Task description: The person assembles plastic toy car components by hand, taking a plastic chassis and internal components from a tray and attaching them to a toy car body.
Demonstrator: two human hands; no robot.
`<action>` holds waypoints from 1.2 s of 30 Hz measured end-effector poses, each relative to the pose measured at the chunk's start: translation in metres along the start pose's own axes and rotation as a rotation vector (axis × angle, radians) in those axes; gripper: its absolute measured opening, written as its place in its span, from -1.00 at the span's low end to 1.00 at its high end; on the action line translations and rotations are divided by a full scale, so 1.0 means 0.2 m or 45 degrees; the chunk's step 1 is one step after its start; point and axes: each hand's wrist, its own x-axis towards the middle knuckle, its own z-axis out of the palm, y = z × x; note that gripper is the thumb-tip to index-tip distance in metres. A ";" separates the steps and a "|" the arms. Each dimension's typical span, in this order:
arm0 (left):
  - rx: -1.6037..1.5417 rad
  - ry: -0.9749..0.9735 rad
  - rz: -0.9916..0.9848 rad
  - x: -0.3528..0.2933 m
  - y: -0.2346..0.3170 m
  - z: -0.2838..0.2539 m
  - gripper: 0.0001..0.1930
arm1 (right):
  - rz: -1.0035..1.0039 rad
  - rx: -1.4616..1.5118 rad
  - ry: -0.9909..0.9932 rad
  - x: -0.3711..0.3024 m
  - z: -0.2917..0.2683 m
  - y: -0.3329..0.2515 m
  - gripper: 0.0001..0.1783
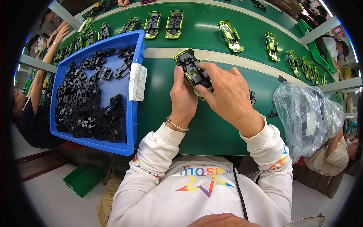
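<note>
Above the green worktop, my left hand (182,92) grips a toy car body (193,72) by its side. The body has a lime-green shell with black plastic parts set inside, and it is tilted with its inside facing up. Over its right side bends my right hand (230,90), index finger pressing on the black insert and thumb against the near edge. Part of the car is covered by these fingers. To the left stands a blue bin (138,49) with many small black plastic parts (77,98) heaped in it.
Beyond a pale rail, more lime-green car bodies (174,24) lie along a green belt (204,19). A clear plastic bag (302,113) rests at the right, near a few loose black pieces (273,114). Other people work on both sides. A green crate (83,179) lies on the floor.
</note>
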 end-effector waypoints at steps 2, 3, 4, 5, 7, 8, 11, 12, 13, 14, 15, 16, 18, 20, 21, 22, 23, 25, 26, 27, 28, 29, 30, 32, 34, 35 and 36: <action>0.028 0.003 -0.003 0.00 -0.01 0.00 -0.52 | 0.040 0.064 -0.052 0.00 -0.01 0.00 -0.55; 0.019 0.000 -0.015 0.00 -0.01 -0.01 -0.52 | -0.024 -0.042 -0.053 -0.01 -0.01 0.00 -0.54; 0.010 -0.002 -0.025 0.00 -0.01 -0.01 -0.53 | -0.089 -0.148 -0.054 -0.01 -0.01 0.00 -0.53; 0.012 0.000 -0.024 -0.01 -0.01 -0.01 -0.53 | -0.090 -0.146 -0.054 -0.01 -0.01 0.00 -0.53; 0.012 0.021 -0.069 -0.01 -0.02 0.01 -0.52 | -0.163 -0.296 -0.050 0.00 0.00 0.00 -0.53; 0.014 0.021 -0.069 -0.02 -0.01 0.01 -0.52 | -0.162 -0.295 -0.048 0.00 0.01 0.00 -0.53; 0.079 0.022 -0.087 -0.02 -0.02 -0.01 -0.51 | -0.216 -0.337 -0.040 -0.02 0.04 0.02 -0.55; 0.134 0.023 -0.073 -0.02 -0.03 -0.01 -0.51 | -0.207 -0.377 -0.093 -0.03 0.05 0.03 -0.58; 0.190 0.024 -0.060 -0.02 -0.03 -0.01 -0.50 | -0.197 -0.416 -0.146 -0.04 0.06 0.04 -0.60; 0.193 0.022 -0.056 -0.02 -0.03 -0.01 -0.50 | -0.200 -0.415 -0.142 -0.04 0.07 0.05 -0.60; 0.204 -0.022 -0.074 -0.01 -0.02 -0.01 -0.50 | -0.193 -0.388 -0.107 -0.06 0.08 0.06 -0.58; 0.216 -0.066 -0.094 -0.01 -0.02 -0.01 -0.50 | -0.185 -0.360 -0.072 -0.07 0.09 0.06 -0.57; 0.175 -0.053 -0.109 -0.02 -0.02 0.01 -0.50 | -0.168 -0.342 -0.075 -0.07 0.06 0.06 -0.59; 0.130 -0.042 -0.123 -0.03 -0.02 0.01 -0.51 | -0.153 -0.326 -0.078 -0.07 0.04 0.06 -0.61; 0.136 -0.077 -0.117 -0.02 -0.03 0.01 -0.54 | -0.166 -0.313 -0.050 -0.07 0.03 0.06 -0.63; 0.141 -0.111 -0.110 -0.01 -0.02 0.00 -0.57 | -0.181 -0.301 -0.024 -0.07 0.03 0.06 -0.65; 0.141 -0.112 -0.106 -0.02 -0.02 0.00 -0.57 | -0.184 -0.301 -0.022 -0.07 0.01 0.07 -0.65; 0.283 -0.070 -0.054 -0.03 -0.02 0.03 -0.61 | -0.189 -0.087 -0.103 -0.06 -0.02 0.11 -0.60; 0.281 -0.068 -0.049 -0.03 -0.02 0.03 -0.61 | -0.195 -0.088 -0.105 -0.05 -0.02 0.15 -0.60; 0.306 -0.080 -0.039 -0.03 -0.04 0.03 -0.61 | -0.029 0.353 -0.099 -0.06 -0.02 0.20 -0.57; 0.333 -0.085 -0.027 -0.03 -0.05 0.04 -0.60 | 0.136 0.799 -0.095 -0.05 0.00 0.24 -0.54; 0.328 -0.083 -0.026 -0.04 -0.05 0.04 -0.60 | 0.136 0.797 -0.099 -0.03 0.02 0.27 -0.54; 0.304 -0.155 -0.052 -0.04 -0.04 0.06 -0.59 | 0.279 0.854 0.006 -0.01 0.04 0.29 -0.51; 0.275 -0.261 -0.077 -0.04 -0.05 0.05 -0.51 | 0.506 1.069 0.150 0.02 0.08 0.28 -0.45; 0.305 -0.299 -0.073 -0.06 -0.05 0.07 -0.51 | 0.618 1.151 -0.022 0.07 0.05 0.25 -0.47; 0.340 -0.334 -0.062 -0.07 -0.05 0.07 -0.51 | 0.723 1.237 -0.196 0.09 0.04 0.25 -0.49; 0.330 -0.346 -0.078 -0.06 -0.06 0.07 -0.51 | 0.759 1.314 -0.296 0.11 0.05 0.28 -0.56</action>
